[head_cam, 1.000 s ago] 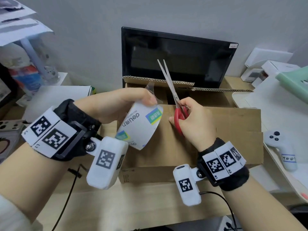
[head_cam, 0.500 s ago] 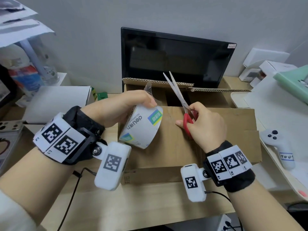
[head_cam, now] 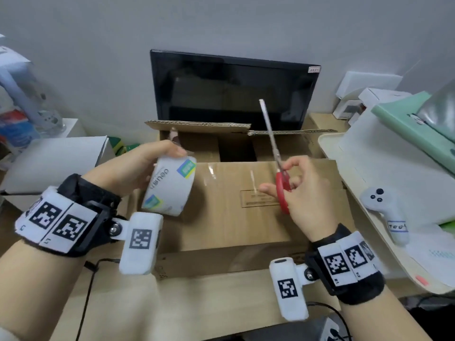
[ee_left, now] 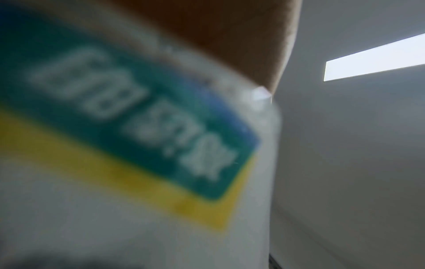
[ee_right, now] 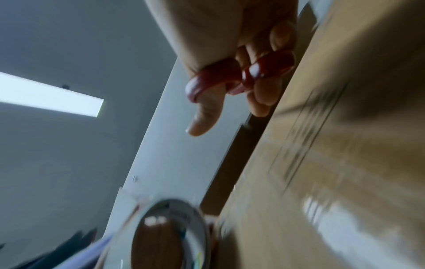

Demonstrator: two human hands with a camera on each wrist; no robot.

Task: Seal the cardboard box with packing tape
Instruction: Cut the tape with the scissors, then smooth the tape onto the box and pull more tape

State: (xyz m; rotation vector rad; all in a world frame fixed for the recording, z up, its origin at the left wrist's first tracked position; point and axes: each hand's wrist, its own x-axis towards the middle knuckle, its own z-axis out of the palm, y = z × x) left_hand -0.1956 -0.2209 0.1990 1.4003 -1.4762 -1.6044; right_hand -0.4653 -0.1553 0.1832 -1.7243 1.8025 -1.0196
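Above one cardboard box (head_cam: 236,217), left hand (head_cam: 128,173) gripping one tape roll (head_cam: 170,185), right hand (head_cam: 302,193) gripping one pair of scissors (head_cam: 278,163).

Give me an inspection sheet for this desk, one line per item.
Surface: wooden desk, bare at the near edge.
Job's things: cardboard box, near flap down, far flaps up; clear tape on the flap.
Clutter: white controller on the right; white box on the left.
Grippers: left hand holds tape roll; right hand holds red scissors, blades closed, pointing up.
Cables: black cable at near left.
Surroundings: dark monitor, grey wall.
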